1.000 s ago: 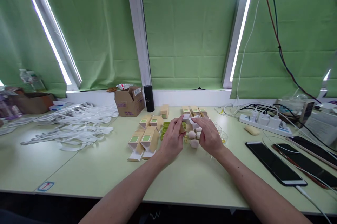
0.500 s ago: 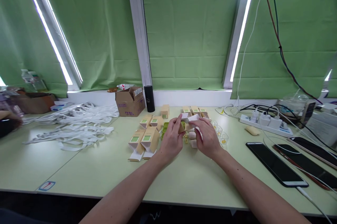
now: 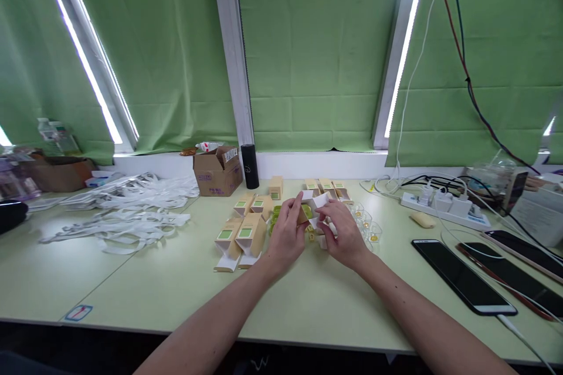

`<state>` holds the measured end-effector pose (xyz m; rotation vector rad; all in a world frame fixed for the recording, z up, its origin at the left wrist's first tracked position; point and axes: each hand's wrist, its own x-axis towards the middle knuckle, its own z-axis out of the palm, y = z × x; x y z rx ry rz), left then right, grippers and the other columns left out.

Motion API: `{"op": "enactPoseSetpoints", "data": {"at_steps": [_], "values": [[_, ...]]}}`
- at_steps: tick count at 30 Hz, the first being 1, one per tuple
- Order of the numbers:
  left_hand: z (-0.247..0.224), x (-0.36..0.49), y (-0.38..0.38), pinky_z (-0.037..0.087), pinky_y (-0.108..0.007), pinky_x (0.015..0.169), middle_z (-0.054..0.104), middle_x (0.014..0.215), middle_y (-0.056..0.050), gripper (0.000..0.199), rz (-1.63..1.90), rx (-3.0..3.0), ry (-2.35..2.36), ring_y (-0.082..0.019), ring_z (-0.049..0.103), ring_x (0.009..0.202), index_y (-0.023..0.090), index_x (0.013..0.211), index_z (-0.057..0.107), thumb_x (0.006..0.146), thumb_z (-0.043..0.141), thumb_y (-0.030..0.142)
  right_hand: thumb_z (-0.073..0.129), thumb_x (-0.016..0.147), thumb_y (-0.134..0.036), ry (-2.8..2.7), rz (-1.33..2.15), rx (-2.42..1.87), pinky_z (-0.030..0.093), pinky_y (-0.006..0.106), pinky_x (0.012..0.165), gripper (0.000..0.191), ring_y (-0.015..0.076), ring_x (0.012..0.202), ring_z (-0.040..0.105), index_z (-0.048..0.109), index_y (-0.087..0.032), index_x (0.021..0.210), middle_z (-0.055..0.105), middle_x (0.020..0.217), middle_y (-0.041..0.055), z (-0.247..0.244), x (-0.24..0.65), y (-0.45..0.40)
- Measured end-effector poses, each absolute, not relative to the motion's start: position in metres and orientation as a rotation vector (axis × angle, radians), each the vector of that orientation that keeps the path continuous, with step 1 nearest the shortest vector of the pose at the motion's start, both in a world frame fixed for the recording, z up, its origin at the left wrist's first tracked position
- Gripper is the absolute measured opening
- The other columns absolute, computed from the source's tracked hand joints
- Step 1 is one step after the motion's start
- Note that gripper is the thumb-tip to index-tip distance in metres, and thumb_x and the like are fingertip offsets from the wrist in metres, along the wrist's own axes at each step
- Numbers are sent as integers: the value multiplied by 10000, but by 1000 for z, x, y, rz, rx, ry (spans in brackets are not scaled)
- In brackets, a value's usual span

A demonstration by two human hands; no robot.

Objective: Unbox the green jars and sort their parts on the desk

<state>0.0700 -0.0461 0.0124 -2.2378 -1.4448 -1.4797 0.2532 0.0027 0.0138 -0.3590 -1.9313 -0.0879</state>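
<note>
My left hand point(image 3: 287, 228) is closed around a small tan cardboard box point(image 3: 303, 215), held a little above the table. The box's white-lined flaps point(image 3: 318, 201) stand open at its top. At the right side of the box, the fingers of my right hand point(image 3: 345, 234) are bent together on a flap; the exact grip is partly hidden. Beneath and behind the hands lie green round-celled pieces point(image 3: 275, 214) and small pale items, mostly covered. Clear plastic cups point(image 3: 373, 233) with yellow centres sit just right of my right hand.
Tan boxes with green labels point(image 3: 250, 233) stand to the left, more point(image 3: 326, 186) at the back. White straps point(image 3: 132, 222) spread farther left, near a brown carton point(image 3: 218, 171) and black cylinder point(image 3: 250, 166). Phones point(image 3: 461, 275), cables and a power strip point(image 3: 445, 209) occupy the right.
My right fingers have shifted slightly down along the box, and its white flaps show more openly. My left hand keeps its hold. A dark shape at the left edge has moved.
</note>
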Motion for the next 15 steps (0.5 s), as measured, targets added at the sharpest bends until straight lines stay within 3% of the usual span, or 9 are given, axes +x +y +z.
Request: {"op": "enactPoseSetpoints", "data": {"at_steps": [5,10,15], "values": [[11,70,-45,568,-417,1005,512,1364,-128,795,-1398,-2204,-1425,-254,583,1253,309,1652,198,954,512,95,545,951,-152,-1912,-13,-423,527,566,1018,300,280,967,660,587,-264,1227,680,933,58,15,252,0],[10,70,-46,602,-369,898,526,1356,-145,777,-1181,-2147,-1391,-268,593,1244,306,1650,204,963,497,96,558,963,-214,-1806,145,-573,551,447,817,101,274,935,655,644,-248,1005,705,949,76,19,251,-5],[13,72,-50,610,-323,803,550,1328,-160,752,-987,-2126,-1225,-275,604,1238,298,1642,236,966,449,46,624,930,-248,-1788,186,-684,485,468,890,53,270,934,653,676,-248,942,725,946,54,18,247,-6]]}}
